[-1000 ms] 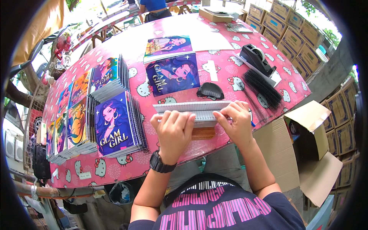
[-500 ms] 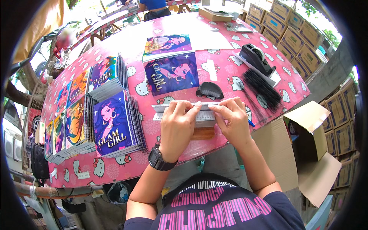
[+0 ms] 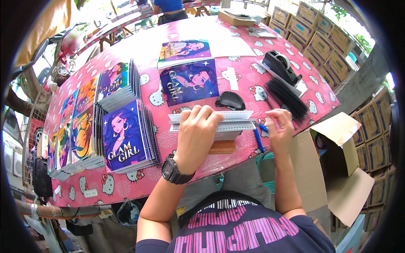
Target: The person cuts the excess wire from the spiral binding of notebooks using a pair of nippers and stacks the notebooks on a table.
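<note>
In the head view, my left hand point(image 3: 196, 133) grasps the white punched strip point(image 3: 238, 115), which is in front of me, beyond the wooden block point(image 3: 222, 146). My right hand point(image 3: 282, 128) is apart from the strip, with its fingers bent, just beside a blue piece point(image 3: 263, 127); whether they grasp it, I cannot tell. The step in hand is, I judge, to steady this strip, and the next move calls for a firm left hold. The strip's part behind my left hand is hidden, and the blue piece's shape is hard to make out.
</note>
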A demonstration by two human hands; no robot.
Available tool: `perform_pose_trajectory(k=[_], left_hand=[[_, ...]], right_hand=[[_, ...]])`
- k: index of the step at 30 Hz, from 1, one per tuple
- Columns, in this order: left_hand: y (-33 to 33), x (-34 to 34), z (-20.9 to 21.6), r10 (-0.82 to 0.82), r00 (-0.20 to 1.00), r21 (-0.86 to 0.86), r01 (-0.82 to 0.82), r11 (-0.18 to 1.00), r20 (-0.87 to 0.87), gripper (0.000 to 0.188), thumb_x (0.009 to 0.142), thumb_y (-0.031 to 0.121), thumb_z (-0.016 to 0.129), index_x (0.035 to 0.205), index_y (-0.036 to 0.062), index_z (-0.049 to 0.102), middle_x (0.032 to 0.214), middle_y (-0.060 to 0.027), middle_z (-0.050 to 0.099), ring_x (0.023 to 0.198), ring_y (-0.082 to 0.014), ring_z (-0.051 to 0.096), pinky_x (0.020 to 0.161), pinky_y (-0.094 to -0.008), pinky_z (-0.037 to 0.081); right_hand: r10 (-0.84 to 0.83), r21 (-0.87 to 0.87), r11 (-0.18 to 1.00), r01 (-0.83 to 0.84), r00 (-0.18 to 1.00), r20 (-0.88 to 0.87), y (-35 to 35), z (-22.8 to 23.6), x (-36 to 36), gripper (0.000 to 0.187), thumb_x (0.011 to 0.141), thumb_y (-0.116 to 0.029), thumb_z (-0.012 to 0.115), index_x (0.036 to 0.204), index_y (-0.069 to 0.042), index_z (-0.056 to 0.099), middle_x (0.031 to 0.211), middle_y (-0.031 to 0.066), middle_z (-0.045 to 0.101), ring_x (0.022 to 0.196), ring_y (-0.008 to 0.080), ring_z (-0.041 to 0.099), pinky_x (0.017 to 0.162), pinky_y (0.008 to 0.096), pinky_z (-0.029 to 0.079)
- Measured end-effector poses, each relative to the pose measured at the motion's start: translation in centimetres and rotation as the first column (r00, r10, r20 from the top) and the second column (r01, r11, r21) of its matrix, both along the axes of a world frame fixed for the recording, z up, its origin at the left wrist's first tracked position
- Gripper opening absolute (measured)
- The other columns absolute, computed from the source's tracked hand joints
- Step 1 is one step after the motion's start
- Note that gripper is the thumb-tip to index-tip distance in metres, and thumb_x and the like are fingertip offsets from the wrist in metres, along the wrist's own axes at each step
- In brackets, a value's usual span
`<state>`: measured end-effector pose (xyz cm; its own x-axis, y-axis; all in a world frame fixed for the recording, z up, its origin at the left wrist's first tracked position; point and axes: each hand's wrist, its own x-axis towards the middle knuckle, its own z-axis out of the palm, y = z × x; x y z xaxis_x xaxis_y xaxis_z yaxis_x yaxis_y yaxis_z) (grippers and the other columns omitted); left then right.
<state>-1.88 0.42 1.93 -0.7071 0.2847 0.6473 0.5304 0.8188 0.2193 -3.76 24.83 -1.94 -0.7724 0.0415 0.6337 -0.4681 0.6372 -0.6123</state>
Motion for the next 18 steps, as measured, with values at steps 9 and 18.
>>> perform_pose_trajectory(k=[9,18], left_hand=[[0.9,-2.2,-0.6,-0.001,0.996,-0.025,0.004,1.000,0.092,0.013,0.076,0.011,0.068,0.088,0.0081,0.065,0.089,-0.0063,0.065,0.090,-0.0252,0.060,0.081,-0.0384,0.045],[1.0,-2.1,-0.6,-0.007,0.990,0.128,-0.012,0.992,0.142,0.015,0.075,0.014,0.071,0.085,0.0062,0.064,0.086,-0.0080,0.066,0.088,-0.0276,0.061,0.078,-0.0404,0.045]], right_hand=[[-0.180,0.289,0.954,0.082,0.926,0.332,6.3,-8.5,1.0,0.024,0.084,-0.013,0.066,0.105,-0.003,0.059,0.100,0.0147,0.058,0.092,0.0308,0.057,0.082,0.0397,0.046],[0.293,-0.230,0.953,-0.199,0.805,0.516,-2.4,1.5,7.2,0.031,0.101,-0.020,0.044,0.121,0.000,0.053,0.085,0.0157,0.061,0.074,0.0248,0.060,0.068,0.0347,0.047]])
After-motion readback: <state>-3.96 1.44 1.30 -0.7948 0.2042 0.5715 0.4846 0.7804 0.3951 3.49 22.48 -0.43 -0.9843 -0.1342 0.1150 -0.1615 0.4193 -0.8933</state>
